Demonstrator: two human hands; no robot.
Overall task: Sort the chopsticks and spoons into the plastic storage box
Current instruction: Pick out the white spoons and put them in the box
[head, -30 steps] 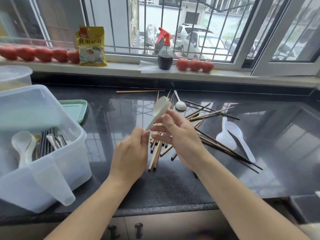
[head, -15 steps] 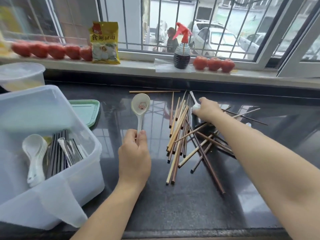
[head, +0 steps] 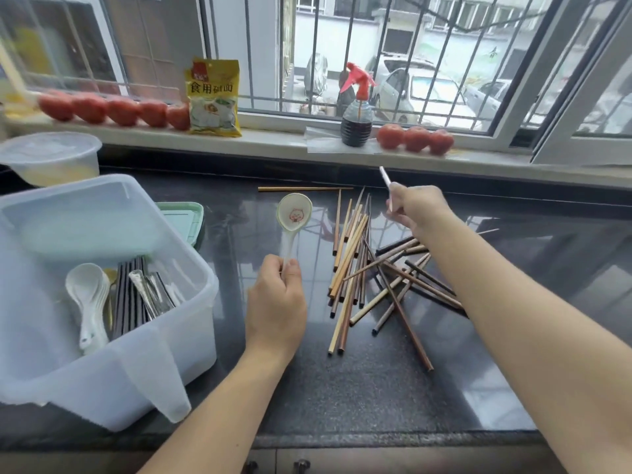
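Observation:
My left hand (head: 277,302) holds a white ceramic spoon (head: 293,213) by its handle, bowl up, with a small cartoon print inside. My right hand (head: 415,208) is closed on a second white spoon (head: 385,177); only its handle sticks out above the fist, above the far end of the pile. A loose pile of wooden and dark chopsticks (head: 362,268) lies on the black counter between my arms. The translucent plastic storage box (head: 191,302) stands at the left and holds white spoons (head: 87,295), dark chopsticks (head: 128,299) and metal utensils (head: 150,292).
A single chopstick (head: 304,189) lies crosswise behind the pile. A green lid (head: 181,213) sits behind the box and a lidded plastic tub (head: 48,155) at far left. On the windowsill are tomatoes (head: 415,138), a yellow packet (head: 212,97) and a spray bottle (head: 356,111).
My right hand let go of the printed spoon, reached to the far end of the pile, and lifted a second white spoon off the counter. My left hand turned the printed spoon's bowl towards me.

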